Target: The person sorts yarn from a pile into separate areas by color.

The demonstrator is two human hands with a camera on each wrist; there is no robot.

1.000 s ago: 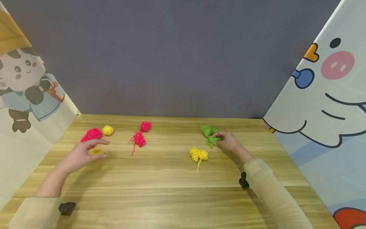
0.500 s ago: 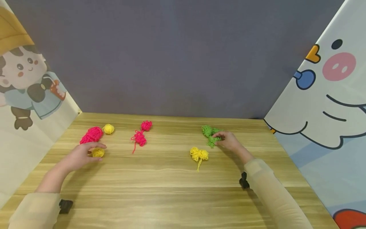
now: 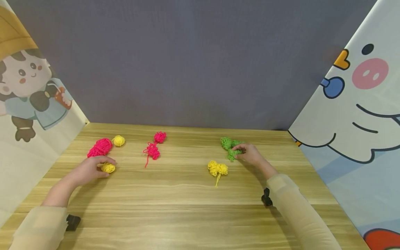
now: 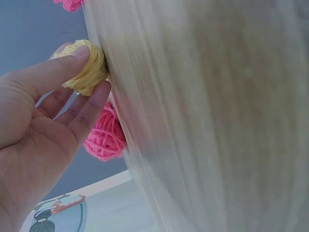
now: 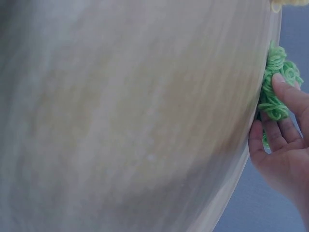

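Note:
At the left of the table, my left hand (image 3: 89, 170) curls round a small yellow yarn ball (image 3: 108, 168). Its thumb lies on the near side of the ball (image 4: 91, 72) in the left wrist view, with fingers behind and below. Just beyond that hand sits a pink yarn ball (image 3: 100, 147). Over on the right, my right hand (image 3: 249, 153) pinches the nearer part of a green yarn bundle (image 3: 232, 153) between thumb and fingers. More green yarn (image 3: 226, 143) lies against it on the far side. The right wrist view shows the loose loops of the green bundle (image 5: 275, 104) under the thumb.
Another yellow yarn ball (image 3: 118, 141) sits behind the pink one. Two joined pink yarn clumps (image 3: 153, 151) lie left of centre with a loose tail. A yellow yarn bow (image 3: 217, 168) rests near the right hand. A grey panel (image 3: 187, 62) stands along the table's back edge.
My left hand has come down around the small yellow yarn ball, its thumb and fingers closing on it. The right hand stays at the green yarn bundle.

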